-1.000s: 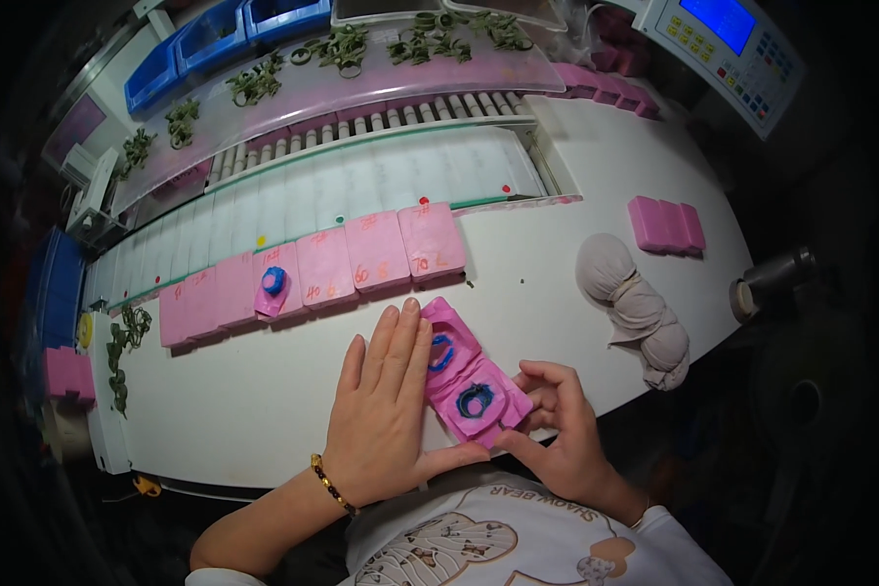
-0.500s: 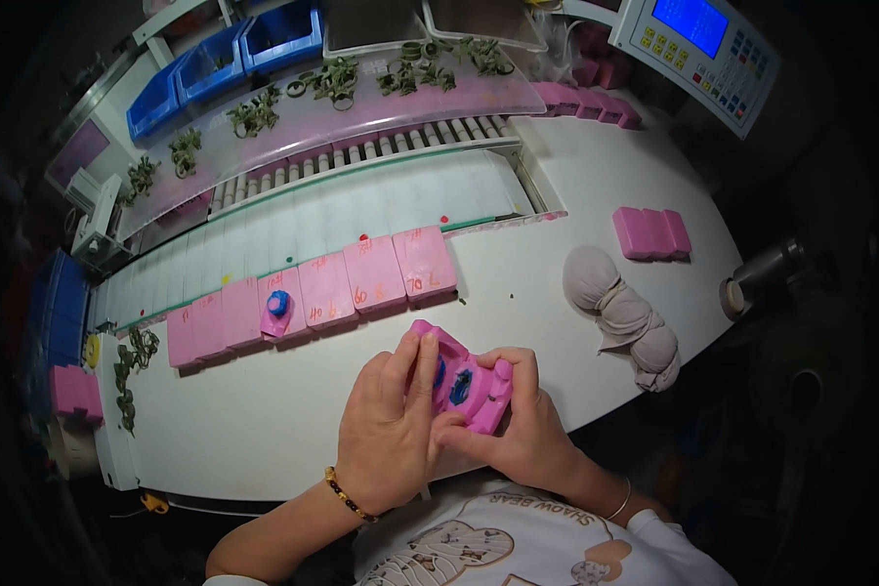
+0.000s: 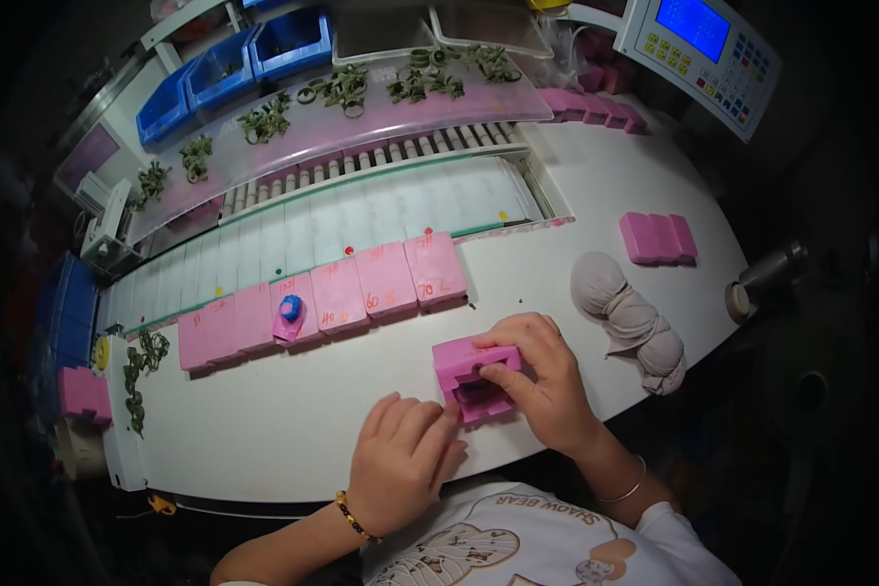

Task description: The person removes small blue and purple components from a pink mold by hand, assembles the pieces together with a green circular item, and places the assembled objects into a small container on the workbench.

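Note:
My right hand (image 3: 547, 386) grips a pink rubber mould (image 3: 451, 359) above the white table, thumb on the near side and fingers over the top. The mould stands tilted and partly parted, with a dark gap between its pieces; something dark blue shows faintly inside. My left hand (image 3: 397, 457) is at the mould's lower left corner, fingers loosely bent and holding nothing; whether a fingertip touches it I cannot tell. Beyond them, a row of pink mould blocks (image 3: 337, 298) lies along the table. A small pink piece with a blue knob (image 3: 290, 309) rests on one block.
Green ring-shaped pieces (image 3: 264, 121) lie in clusters on a clear shelf above rollers. More green pieces (image 3: 137, 381) sit at the left edge. A knotted grey cloth bundle (image 3: 625, 317) and three pink blocks (image 3: 657, 239) are on the right, below a control panel (image 3: 698, 59).
The mould, earlier spread open between both hands with blue inside showing, is now turned and brought together in my right hand, farther right. My left hand has let go and dropped lower.

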Tool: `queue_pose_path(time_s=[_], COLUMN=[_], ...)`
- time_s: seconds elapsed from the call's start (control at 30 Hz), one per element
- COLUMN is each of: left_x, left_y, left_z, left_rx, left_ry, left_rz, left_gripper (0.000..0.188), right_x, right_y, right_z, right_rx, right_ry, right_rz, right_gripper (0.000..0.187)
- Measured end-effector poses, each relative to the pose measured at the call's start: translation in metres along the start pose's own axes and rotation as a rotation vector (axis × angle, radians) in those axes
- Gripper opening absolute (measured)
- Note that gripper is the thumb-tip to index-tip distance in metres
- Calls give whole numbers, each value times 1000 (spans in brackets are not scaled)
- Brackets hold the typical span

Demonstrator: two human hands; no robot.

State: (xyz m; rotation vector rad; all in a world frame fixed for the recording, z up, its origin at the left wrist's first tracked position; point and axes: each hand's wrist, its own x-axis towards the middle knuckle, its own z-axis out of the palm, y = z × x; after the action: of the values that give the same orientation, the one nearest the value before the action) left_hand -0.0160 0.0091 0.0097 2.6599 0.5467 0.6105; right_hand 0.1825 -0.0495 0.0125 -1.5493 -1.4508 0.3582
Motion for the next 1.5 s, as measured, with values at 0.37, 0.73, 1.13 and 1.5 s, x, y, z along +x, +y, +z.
queue_pose_path(time_s=[0.37, 0.73, 1.13, 1.5], left_x=[5, 21, 28, 25], left_y=[7, -15, -33, -45], left_z=[10, -22, -8, 2], left_rx=[-386, -521, -1049, -1455], left_ry=[-15, 240, -17, -120], left_rz=[-24, -278, -558, -689], left_gripper=[39, 40, 23, 27], right_x=[19, 6, -4, -15], right_y=[-13, -17, -20, -4], right_z=[23, 14, 15, 23], right_rx=[93, 161, -372, -375], right_ry=[-10, -182, 193, 59], right_rz=[173, 280, -240, -192], right_gripper=[15, 23, 56, 92])
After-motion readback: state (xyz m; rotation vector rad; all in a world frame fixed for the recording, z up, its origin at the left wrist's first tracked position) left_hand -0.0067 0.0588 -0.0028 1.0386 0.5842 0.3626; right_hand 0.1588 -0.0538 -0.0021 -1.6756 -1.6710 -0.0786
